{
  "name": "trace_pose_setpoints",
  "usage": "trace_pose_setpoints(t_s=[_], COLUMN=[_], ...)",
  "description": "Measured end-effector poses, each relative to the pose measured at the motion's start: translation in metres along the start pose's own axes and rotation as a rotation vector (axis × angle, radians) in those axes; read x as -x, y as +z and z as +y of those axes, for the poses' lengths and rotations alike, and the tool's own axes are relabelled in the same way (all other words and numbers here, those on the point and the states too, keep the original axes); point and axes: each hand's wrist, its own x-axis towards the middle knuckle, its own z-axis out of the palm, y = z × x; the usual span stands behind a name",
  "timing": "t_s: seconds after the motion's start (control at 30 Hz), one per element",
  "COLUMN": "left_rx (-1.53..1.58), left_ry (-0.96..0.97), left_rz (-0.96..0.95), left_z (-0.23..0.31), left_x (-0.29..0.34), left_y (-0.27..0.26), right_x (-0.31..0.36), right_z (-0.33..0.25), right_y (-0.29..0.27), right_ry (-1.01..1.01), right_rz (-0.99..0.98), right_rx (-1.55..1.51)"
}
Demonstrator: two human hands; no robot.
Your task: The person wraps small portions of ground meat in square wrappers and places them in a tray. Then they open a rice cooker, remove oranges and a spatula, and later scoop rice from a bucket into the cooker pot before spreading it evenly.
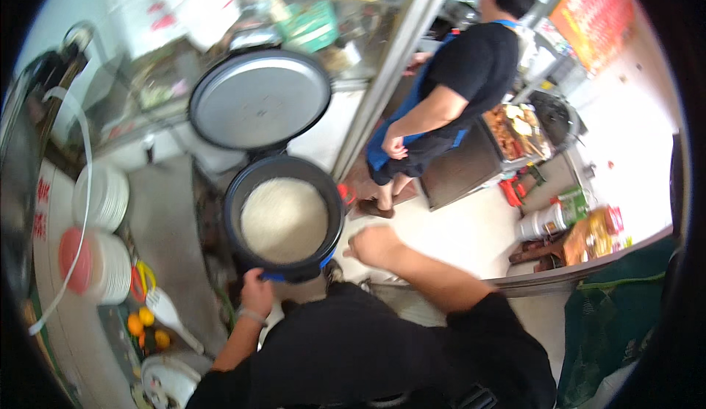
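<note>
A large round rice cooker (232, 227), dark with a blue lower edge, stands in front of me. Its grey lid (259, 104) is tipped up at the far side. White rice (284, 219) covers the inside. My left hand (257, 292), with a band on the wrist, has its fingers closed at the cooker's near left edge. To the right of the cooker, apart from its rim, my right hand (373, 246) hangs over the floor with the fingers curled in. Blur hides whether anything is inside them.
On the left counter are stacked white plates (112, 269), a white slotted spatula (165, 310) and orange fruit-like items (140, 323). A metal-framed glass partition (393, 71) rises beyond the cooker. A co-worker (471, 67) in a blue apron stands right of it, beside a food tray (517, 131).
</note>
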Motion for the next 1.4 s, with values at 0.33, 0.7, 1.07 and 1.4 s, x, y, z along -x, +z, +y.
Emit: trace_pose_setpoints(t_s=[0.33, 0.7, 1.07, 1.4], left_rx=[-0.535, -0.585, -0.227, 0.758], left_ry=[-0.796, -1.198, -0.717, 0.024], left_rz=[0.594, 0.605, 0.935, 0.583], left_z=[-0.044, -0.094, -0.158, 0.062], left_x=[-0.006, -0.001, 0.017, 0.007], left_y=[-0.1, -0.132, -0.109, -0.014], right_x=[0.018, -0.02, -0.05, -0.066], right_z=[0.103, 0.175, 0.21, 0.024], right_y=[0.301, 0.336, 0.281, 0.069], right_ry=[0.392, 0.576, 0.615, -0.27], right_rz=[-0.257, -0.353, 0.197, 0.217], right_rx=[-0.454, -0.655, -0.629, -1.011])
